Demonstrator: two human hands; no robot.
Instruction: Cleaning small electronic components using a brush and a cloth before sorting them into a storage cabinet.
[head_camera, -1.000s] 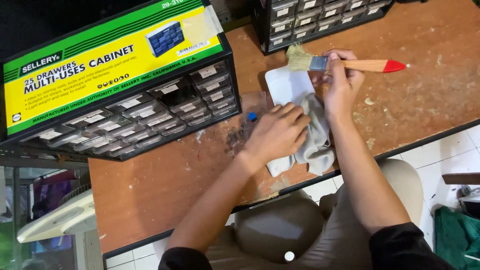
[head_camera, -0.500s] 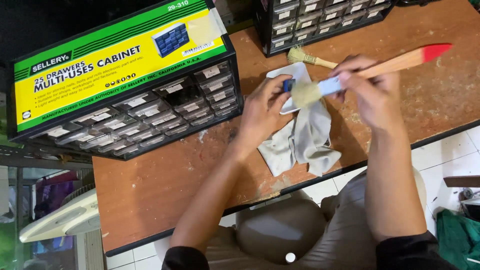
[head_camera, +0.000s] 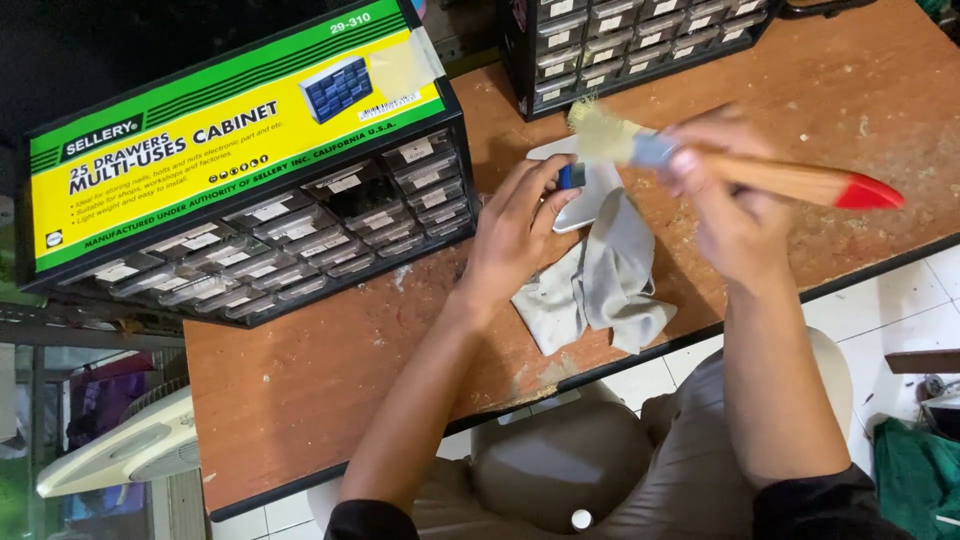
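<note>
Paintbrush now level in right hand's grip; left hand has pinched a small blue piece

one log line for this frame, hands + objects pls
left hand: holds small blue item, over grey cloth | right hand: holds red-tipped wooden paintbrush | surface: brown wooden table | nearby: black drawer cabinet

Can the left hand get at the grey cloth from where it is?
Probably yes: the left hand sits right beside the grey cloth on the wooden table, nothing between them, though its fingers pinch a small blue piece.
</note>
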